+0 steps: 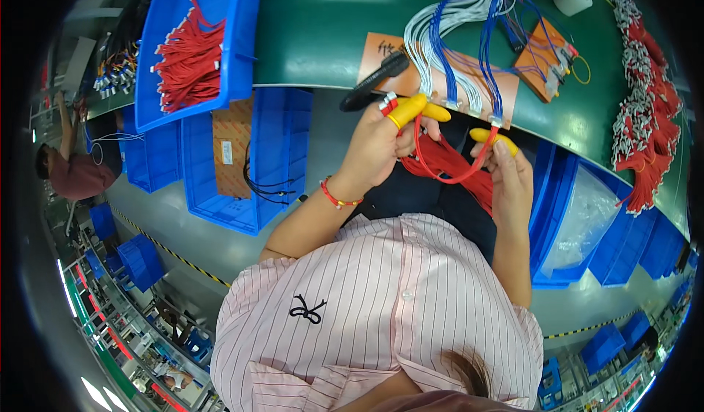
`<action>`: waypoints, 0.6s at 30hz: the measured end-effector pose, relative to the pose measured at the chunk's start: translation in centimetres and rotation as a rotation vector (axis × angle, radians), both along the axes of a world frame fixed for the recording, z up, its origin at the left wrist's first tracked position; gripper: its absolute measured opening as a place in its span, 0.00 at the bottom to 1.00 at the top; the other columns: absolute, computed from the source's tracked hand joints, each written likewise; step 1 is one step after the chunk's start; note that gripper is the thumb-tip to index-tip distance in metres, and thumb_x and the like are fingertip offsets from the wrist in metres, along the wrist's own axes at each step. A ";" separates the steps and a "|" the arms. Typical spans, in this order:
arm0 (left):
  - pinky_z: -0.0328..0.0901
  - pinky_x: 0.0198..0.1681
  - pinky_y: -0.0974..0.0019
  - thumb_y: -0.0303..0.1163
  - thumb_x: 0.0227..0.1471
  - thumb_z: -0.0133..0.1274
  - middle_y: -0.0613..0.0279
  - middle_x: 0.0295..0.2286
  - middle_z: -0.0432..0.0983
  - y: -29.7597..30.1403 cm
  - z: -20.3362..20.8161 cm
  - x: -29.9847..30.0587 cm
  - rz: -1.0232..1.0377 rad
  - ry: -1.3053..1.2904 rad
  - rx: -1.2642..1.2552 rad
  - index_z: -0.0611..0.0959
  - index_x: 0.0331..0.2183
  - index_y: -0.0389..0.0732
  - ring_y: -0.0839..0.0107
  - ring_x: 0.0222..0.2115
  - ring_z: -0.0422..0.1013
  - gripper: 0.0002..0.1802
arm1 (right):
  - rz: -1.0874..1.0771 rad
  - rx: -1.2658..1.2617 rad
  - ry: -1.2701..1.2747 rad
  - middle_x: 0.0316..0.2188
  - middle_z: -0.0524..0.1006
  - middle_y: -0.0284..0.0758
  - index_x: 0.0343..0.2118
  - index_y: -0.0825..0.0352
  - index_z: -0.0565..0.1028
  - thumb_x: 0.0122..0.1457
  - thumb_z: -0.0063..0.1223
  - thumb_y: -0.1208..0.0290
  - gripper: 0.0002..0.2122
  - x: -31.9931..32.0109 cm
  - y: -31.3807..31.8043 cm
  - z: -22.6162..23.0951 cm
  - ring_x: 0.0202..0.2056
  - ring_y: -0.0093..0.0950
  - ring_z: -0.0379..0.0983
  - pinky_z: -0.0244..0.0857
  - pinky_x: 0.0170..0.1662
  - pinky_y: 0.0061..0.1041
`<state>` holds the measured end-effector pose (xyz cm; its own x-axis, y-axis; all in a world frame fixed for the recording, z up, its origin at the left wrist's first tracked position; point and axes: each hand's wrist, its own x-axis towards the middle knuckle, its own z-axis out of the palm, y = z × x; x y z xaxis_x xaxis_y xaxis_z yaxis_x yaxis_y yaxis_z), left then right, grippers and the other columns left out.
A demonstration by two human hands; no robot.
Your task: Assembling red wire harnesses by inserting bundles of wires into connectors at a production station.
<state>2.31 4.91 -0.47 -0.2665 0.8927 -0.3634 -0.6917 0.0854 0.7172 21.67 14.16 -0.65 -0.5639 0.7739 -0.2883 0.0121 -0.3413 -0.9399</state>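
Left hand point(378, 142): pinching one end of a red wire point(449, 176)
Right hand point(510, 170): gripping the wire's other end
Wire: looped between both hands, just below the green surface point(315, 38)
Bin point(198, 38): upper left of the wire, holding red wires

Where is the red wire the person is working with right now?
In the head view, the red wire hangs as a loop between the left hand and right hand, just below the green table edge.
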 end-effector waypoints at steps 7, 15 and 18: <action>0.41 0.14 0.79 0.37 0.64 0.41 0.63 0.23 0.74 0.0 -0.3 0.9 0.032 0.016 0.027 0.79 0.37 0.30 0.88 0.12 0.47 0.19 | -0.002 -0.076 0.167 0.25 0.76 0.34 0.36 0.74 0.77 0.68 0.40 0.63 0.17 -2.3 0.8 -0.5 0.26 0.18 0.68 0.63 0.35 0.19; 0.53 0.24 0.71 0.41 0.64 0.38 0.68 0.16 0.62 -2.8 0.2 1.0 0.039 -0.004 0.183 0.73 0.23 0.38 0.77 0.20 0.56 0.22 | 0.375 0.094 0.179 0.26 0.76 0.36 0.35 0.78 0.78 0.66 0.42 0.66 0.18 0.8 0.0 0.6 0.28 0.21 0.71 0.64 0.35 0.19; 0.54 0.22 0.73 0.46 0.65 0.33 0.73 0.15 0.53 -4.4 0.5 -0.6 -0.061 -0.526 0.251 0.71 0.24 0.41 0.79 0.16 0.52 0.24 | 0.418 0.165 0.072 0.29 0.75 0.35 0.36 0.76 0.78 0.62 0.49 0.71 0.11 0.8 0.0 -1.1 0.29 0.21 0.71 0.64 0.34 0.20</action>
<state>1.71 0.51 0.01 -0.0528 0.9766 -0.2084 -0.9592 0.0084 0.2825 22.44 14.14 -1.75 -0.8519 0.5075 -0.1289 0.0495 -0.1669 -0.9847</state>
